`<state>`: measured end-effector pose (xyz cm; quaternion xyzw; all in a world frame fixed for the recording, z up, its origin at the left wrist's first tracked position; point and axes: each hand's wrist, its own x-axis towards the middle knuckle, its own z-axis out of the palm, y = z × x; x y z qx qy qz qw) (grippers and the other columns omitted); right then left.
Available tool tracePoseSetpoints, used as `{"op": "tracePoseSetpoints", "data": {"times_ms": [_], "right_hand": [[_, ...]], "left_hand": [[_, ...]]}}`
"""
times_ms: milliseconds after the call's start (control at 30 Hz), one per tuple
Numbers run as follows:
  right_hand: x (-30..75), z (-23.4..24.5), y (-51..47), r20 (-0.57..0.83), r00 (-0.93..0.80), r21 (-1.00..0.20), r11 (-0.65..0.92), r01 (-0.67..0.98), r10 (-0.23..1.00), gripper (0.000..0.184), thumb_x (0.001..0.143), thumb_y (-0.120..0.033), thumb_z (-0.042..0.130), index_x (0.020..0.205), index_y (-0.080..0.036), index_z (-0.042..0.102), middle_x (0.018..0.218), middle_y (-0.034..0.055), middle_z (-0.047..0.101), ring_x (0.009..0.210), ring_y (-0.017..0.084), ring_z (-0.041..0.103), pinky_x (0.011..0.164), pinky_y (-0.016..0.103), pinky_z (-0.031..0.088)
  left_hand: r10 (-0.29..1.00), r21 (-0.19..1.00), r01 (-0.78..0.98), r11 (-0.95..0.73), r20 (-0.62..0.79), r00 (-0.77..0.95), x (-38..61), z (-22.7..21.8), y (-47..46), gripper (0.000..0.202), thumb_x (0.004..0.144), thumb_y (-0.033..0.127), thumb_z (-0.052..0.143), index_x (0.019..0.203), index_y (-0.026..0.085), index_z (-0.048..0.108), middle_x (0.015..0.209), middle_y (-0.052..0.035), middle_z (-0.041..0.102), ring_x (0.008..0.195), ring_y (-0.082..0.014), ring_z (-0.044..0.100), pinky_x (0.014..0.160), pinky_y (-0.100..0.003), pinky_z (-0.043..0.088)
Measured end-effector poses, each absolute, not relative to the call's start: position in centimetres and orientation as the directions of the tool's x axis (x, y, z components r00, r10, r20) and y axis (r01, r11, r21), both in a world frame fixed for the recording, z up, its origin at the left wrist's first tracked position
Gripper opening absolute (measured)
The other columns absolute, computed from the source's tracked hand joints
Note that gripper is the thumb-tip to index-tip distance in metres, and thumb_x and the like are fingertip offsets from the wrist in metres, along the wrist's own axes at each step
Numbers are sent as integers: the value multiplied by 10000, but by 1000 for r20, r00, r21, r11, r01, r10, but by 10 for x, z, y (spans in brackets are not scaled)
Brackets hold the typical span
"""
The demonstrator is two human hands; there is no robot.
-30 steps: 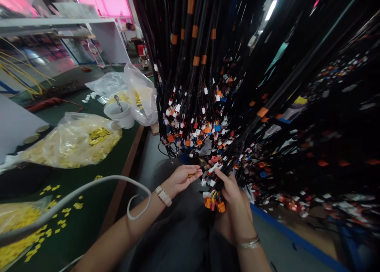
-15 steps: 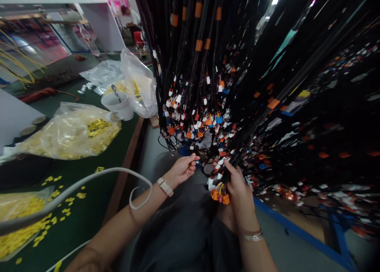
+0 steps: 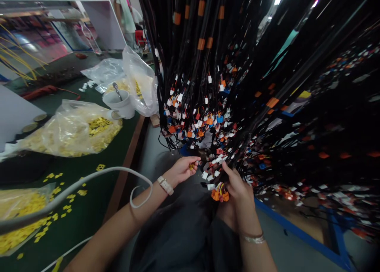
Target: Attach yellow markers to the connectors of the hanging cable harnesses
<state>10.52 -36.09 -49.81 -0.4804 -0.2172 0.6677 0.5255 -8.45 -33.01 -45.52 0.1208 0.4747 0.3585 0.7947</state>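
Observation:
My left hand (image 3: pixel 183 171) is closed, with small yellow plastic pieces (image 3: pixel 191 166) showing between the curled fingers. Its thumb and forefinger tips are close to a cluster of white connectors (image 3: pixel 210 174); I cannot tell whether they touch. My right hand (image 3: pixel 237 187) is wrapped round the end of a wire harness, thumb on top. Orange connectors (image 3: pixel 220 195) with thin coloured wires hang from it beside the palm. Behind both hands, many black wire harnesses (image 3: pixel 190 58) hang down in thick bundles, ending in white, orange and blue connectors.
On the green bench (image 3: pixel 97 177) at left lie plastic bags (image 3: pixel 74 133) of yellow pieces, with loose ones scattered about. A white cup (image 3: pixel 123 105) holds a spoon. A grey cable (image 3: pixel 97 171) arcs over the bench edge. Blue frame bars (image 3: pixel 297 232) run low at right.
My left hand has shifted slightly right, nearer the connectors, and more yellow shows in its fingers. The white connectors by my right hand have spread and turned a little.

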Motion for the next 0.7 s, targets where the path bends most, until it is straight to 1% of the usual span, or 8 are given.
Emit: {"op": "tracePoseSetpoints", "data": {"times_ms": [100, 167, 267, 400, 467, 567, 633, 700], "right_hand": [[104, -490, -363, -430, -115, -734, -421, -533, 896, 296, 730, -430, 678, 935, -217, 662, 760, 21, 712, 673, 219, 666, 702, 368, 533], [104, -486, -366, -424, -211, -705, -467, -534, 881, 379, 732, -514, 643, 957, -209, 657, 675, 12, 687, 563, 194, 630, 597, 337, 527], [104, -482, -373, -385, -332, -683, -508, -525, 861, 537, 716, -654, 562, 985, -197, 648, 503, -15, 590, 370, 133, 484, 390, 264, 424], [107, -477, -387, -305, -442, -663, -521, -537, 843, 601, 746, -697, 472, 970, -164, 636, 376, -43, 457, 277, 90, 336, 316, 221, 302], [110, -478, -393, -273, -525, -657, -555, -510, 806, 620, 728, -711, 483, 942, -148, 629, 344, -50, 428, 249, 79, 292, 297, 210, 263], [115, -484, -395, -182, -613, -640, -566, -520, 769, 600, 731, -708, 481, 917, -155, 617, 332, -61, 415, 226, 60, 236, 278, 186, 218], [117, -489, -395, -136, -648, -631, -570, -526, 749, 579, 753, -700, 458, 905, -164, 614, 331, -66, 407, 223, 56, 221, 274, 180, 211], [117, -491, -393, -127, -648, -648, -558, -518, 751, 590, 756, -709, 440, 906, -165, 613, 330, -65, 401, 220, 62, 230, 274, 187, 214]], "left_hand": [[701, 542, -469, 697, -652, 288, -89, -459, -327, 120, 859, 146, 492, 799, 93, 582, 573, 15, 479, 438, -27, 427, 419, -127, 316], [719, 559, -473, 681, -634, 287, -91, -461, -326, 145, 880, 187, 460, 834, 103, 568, 561, 28, 449, 428, -28, 409, 412, -127, 302], [741, 598, -448, 664, -609, 283, -95, -465, -325, 122, 874, 181, 449, 912, 128, 552, 498, 75, 340, 370, -24, 304, 374, -121, 205], [747, 645, -377, 664, -591, 305, -96, -467, -327, 184, 861, 184, 446, 1003, 138, 554, 463, 111, 231, 337, -26, 189, 365, -135, 109], [752, 705, -277, 653, -564, 340, -96, -466, -329, 278, 840, 182, 472, 1103, 142, 549, 462, 116, 231, 338, -25, 174, 370, -145, 98], [767, 842, 14, 539, -498, 404, -94, -467, -332, 458, 805, 161, 491, 1263, 151, 492, 449, 115, 268, 350, -28, 186, 382, -156, 116], [766, 881, 204, 427, -472, 436, -93, -468, -333, 479, 790, 167, 495, 1268, 134, 505, 449, 96, 343, 369, -34, 236, 390, -161, 146], [741, 886, 293, 360, -462, 488, -92, -469, -334, 419, 780, 185, 490, 1182, 105, 575, 480, 69, 424, 389, -38, 279, 396, -167, 172]]}}
